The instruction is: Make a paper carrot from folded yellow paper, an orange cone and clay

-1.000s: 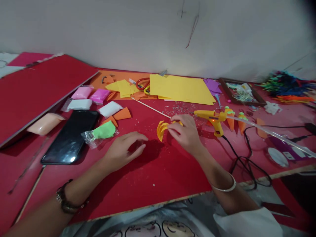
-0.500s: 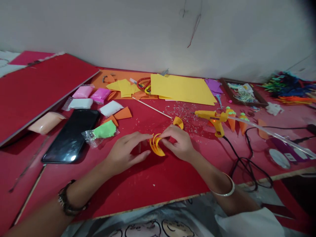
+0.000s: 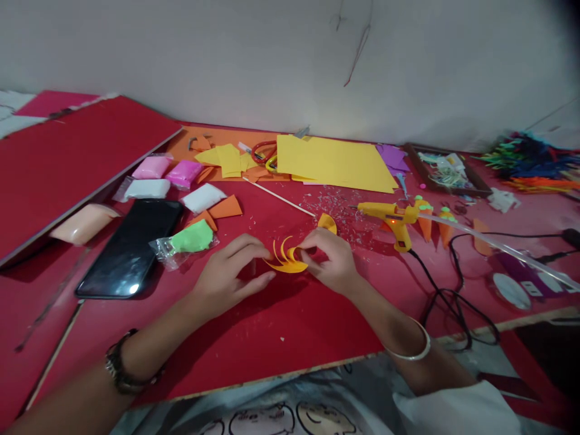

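A curled yellow paper piece (image 3: pixel 290 266), cut into thin curved strips, is between my two hands above the red table. My right hand (image 3: pixel 333 260) pinches its right end between thumb and fingers. The fingertips of my left hand (image 3: pixel 235 272) touch the left end, while the left thumb stands apart below. Just beyond my right hand lies another curled yellow piece (image 3: pixel 327 223). A thin white stick (image 3: pixel 278 196) rests farther back. Whether the strips are paper or thin foam is hard to make out.
On the right, a yellow glue gun (image 3: pixel 394 217) with its light on trails a black cable. Carrot-shaped pieces (image 3: pixel 425 225) lie beside it. To the left are a black phone (image 3: pixel 131 248) and several clay packets (image 3: pixel 185 175). Yellow sheets (image 3: pixel 335 163) and scissors (image 3: pixel 263 154) lie behind.
The curled yellow piece has been spread wider, its strips fanning apart and its base now lying more level. My left fingers have drawn slightly left; my right hand keeps its pinch.
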{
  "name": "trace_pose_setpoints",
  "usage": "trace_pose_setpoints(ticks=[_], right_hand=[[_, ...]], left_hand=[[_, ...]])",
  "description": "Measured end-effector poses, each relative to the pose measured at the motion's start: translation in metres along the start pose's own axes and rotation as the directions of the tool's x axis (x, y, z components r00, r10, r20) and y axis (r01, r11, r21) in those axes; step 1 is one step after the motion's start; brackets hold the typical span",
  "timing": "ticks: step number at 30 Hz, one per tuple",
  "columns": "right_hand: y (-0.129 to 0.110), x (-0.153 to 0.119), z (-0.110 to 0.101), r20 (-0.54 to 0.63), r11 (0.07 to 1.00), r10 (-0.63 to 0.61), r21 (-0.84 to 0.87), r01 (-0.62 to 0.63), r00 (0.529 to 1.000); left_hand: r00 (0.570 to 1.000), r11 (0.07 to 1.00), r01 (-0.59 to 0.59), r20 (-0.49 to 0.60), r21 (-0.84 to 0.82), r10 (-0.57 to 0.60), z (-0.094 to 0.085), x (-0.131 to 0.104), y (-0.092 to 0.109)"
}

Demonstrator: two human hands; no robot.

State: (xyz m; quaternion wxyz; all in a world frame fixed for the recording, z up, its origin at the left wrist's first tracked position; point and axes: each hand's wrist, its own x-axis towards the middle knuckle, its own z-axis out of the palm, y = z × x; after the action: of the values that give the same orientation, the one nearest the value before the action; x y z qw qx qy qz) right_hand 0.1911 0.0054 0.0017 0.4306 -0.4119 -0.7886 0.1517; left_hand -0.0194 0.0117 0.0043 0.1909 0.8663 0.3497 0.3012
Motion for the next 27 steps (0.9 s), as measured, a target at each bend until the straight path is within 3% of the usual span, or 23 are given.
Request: trace_pose_setpoints(ticks=[6, 10, 13, 16, 20, 27], right_hand=[[0.003, 0.0, -0.003, -0.011, 0.991, 0.064, -0.116, -0.065, 0.998], [0.004, 0.0, -0.003, -0.099, 0.977, 0.098, -0.18, -0.115, 0.99], [0.005, -0.001, -0.002, -0.091, 0.963, 0.094, -0.243, -0.114, 0.991], [0.004, -0.003, 0.0, -0.016, 0.928, 0.016, -0.372, -0.021, 1.0], [-0.002, -0.004, 0.005, 0.105, 0.82, -0.164, -0.539, 0.194, 0.981], [-0.011, -0.004, 0.009, 0.183, 0.73, -0.316, -0.58, 0.362, 0.931]], left_hand=[[0.998, 0.999, 0.031, -0.056, -0.027, -0.032, -0.005, 0.002, 0.002], [0.992, 0.997, 0.048, -0.116, -0.059, -0.055, -0.007, 0.002, 0.002], [0.994, 0.996, 0.049, -0.098, -0.071, -0.056, -0.005, 0.001, 0.002], [0.997, 0.997, 0.059, -0.055, -0.058, -0.062, 0.0, 0.0, 0.003], [0.992, 0.993, 0.117, -0.045, 0.018, -0.116, 0.005, -0.001, 0.005], [0.969, 0.974, 0.225, -0.107, 0.021, -0.222, 0.008, -0.002, 0.007]])
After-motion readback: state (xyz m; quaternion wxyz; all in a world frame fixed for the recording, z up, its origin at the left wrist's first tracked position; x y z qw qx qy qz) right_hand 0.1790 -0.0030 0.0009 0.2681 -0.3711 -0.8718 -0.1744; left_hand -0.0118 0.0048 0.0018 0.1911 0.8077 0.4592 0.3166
